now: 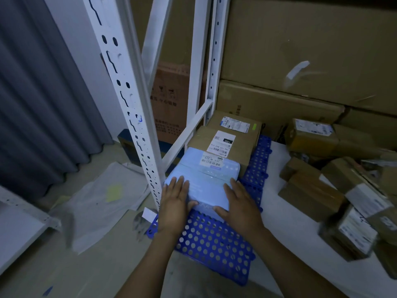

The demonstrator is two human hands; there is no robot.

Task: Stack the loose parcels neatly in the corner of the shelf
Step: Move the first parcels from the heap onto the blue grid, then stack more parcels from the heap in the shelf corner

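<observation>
Glossy plastic-wrapped parcel (205,181), perforated plastic mat (214,244)

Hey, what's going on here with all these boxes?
A person is tidying parcels at the bottom of a white shelf frame. Both the left hand and right hand lie flat on a light blue parcel that sits on a blue perforated mat, in line with two brown boxes behind it. More loose parcels lie jumbled to the right.

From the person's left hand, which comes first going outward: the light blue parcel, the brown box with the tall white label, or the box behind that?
1. Light blue parcel, under the left hand.
2. Brown box with the tall white label, just behind it.
3. Rear brown box, deepest in the corner.
</observation>
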